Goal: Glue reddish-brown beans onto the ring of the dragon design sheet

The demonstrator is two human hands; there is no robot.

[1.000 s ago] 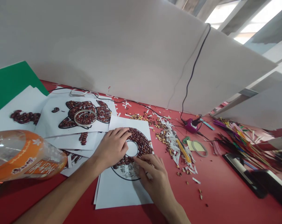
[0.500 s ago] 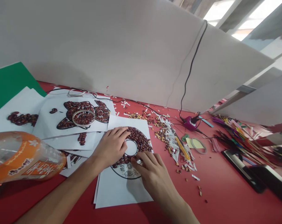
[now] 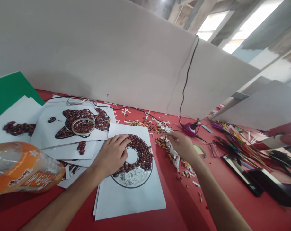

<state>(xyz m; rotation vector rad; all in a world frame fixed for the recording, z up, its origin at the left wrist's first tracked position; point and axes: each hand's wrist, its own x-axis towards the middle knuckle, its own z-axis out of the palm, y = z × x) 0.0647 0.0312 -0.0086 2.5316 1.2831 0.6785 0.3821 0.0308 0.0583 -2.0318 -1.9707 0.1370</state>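
Observation:
A white sheet carries a drawn ring, its upper and right parts covered with dark red beans. Clear, wrinkled glue-like material shows in the ring's bare lower part. My left hand rests over the ring's left side, fingers stretched out on the paper and beans. My right hand is off the sheet, over loose mixed beans and kernels on the red table. Its fingers are drawn together, pointing down into the pile; whatever lies between the tips is hidden.
A bottle with an orange label lies at left. Behind it are bean-covered drawings with a tape roll on top. A purple plug adapter and cable sit near the partition. Pipe cleaners and a black object lie right.
My right hand has left the ring and moved right and away to the loose beans. My left hand stays on the sheet. The camera view has shifted slightly.

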